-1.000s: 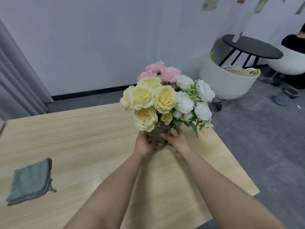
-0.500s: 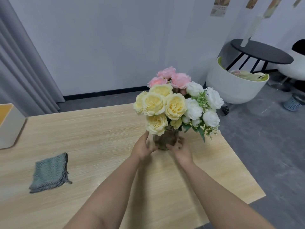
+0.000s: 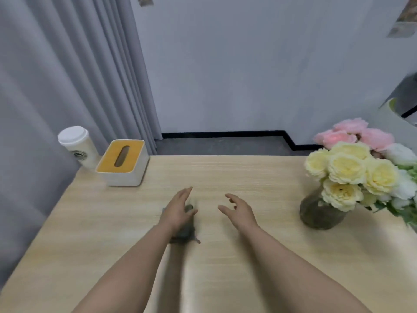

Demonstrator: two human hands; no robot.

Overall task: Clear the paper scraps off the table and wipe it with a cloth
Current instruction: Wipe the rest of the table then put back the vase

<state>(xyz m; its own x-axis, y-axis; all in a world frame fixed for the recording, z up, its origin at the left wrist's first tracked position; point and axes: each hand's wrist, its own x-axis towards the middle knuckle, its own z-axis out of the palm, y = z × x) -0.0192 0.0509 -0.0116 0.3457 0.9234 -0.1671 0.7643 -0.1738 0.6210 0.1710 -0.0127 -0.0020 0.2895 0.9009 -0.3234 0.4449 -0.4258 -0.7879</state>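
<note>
The grey cloth lies mid-table, mostly hidden under the left hand, whose fingers are straight; contact cannot be told. The right hand hovers just beside, fingers spread, holding nothing. A vase of flowers stands right; a tissue box and cup far left.

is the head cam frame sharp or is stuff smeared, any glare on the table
Head view: motion blur smears the left hand and the grey cloth under it; a pale glare streak runs down the table between the forearms; the curtain bows from wide-angle distortion; the flowers look soft.
</note>
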